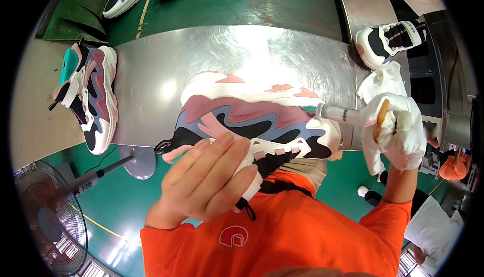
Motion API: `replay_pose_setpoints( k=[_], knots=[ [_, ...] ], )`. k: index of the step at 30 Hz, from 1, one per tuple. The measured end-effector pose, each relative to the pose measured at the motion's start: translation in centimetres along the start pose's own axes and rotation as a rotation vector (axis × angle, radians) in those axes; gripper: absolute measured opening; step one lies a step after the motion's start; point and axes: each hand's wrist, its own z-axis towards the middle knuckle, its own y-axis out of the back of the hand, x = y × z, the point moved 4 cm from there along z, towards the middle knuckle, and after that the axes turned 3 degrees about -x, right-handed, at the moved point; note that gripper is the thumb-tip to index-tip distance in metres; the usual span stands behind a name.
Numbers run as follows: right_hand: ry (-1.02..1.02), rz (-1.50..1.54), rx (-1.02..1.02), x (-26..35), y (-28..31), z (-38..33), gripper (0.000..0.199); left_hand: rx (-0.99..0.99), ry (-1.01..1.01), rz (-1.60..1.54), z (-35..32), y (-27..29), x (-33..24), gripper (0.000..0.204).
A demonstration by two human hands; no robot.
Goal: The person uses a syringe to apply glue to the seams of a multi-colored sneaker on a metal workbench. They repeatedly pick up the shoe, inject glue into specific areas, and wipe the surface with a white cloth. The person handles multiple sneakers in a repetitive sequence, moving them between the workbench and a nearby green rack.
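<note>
A sneaker [247,118] in mauve, blue, black and white is tilted on its side over the metal table's near edge, its white and pink sole on the far side. My bare left hand [206,178] is closed around its upper at the tongue and laces, the fingertips hidden in part. My right hand [396,130], in a white glove, is closed on a clear syringe [343,114]. The syringe's front end is at the seam between upper and sole near the toe; whether it touches is unclear. An orange-brown piece [381,119] shows between the gloved fingers.
Another sneaker [91,95] lies on its side at the table's left end. A third sneaker [385,42] stands at the right beside a white cloth [380,82]. Beyond the metal table [146,75] runs a green belt [212,4] with more shoes. A fan [50,221] stands lower left.
</note>
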Motion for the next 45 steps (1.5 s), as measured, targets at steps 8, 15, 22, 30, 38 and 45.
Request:
replay_pose_setpoints(
  k=[8, 15, 22, 30, 38, 45],
  knots=[
    [0.051, 0.053, -0.035, -0.7, 1.3, -1.0, 0.023, 0.024, 0.037, 0.023, 0.3, 0.0, -0.3, 0.012],
    [0.128, 0.118, -0.114, -2.5, 2.3, -2.0, 0.030, 0.054, 0.050, 0.044, 0.7, 0.1, -0.7, 0.012],
    [0.275, 0.545, 0.050, -4.0, 4.8, -3.3, 0.039, 0.030, 0.068, 0.048, 0.4, 0.2, -0.9, 0.011],
    [0.267, -0.390, -0.329, -1.8, -0.8, 2.3, 0.063, 0.003, 0.028, 0.052, 0.0, 0.0, -0.7, 0.012],
    [0.309, -0.867, -0.120, -2.1, -5.5, 7.1, 0.071, -0.021, 0.015, 0.018, -0.3, 0.0, -0.3, 0.009],
    [0.302, -0.902, -0.122, -1.6, -4.3, 6.5, 0.078, -0.046, 0.000, -0.017, -0.6, -0.1, -0.3, 0.010]
  ],
)
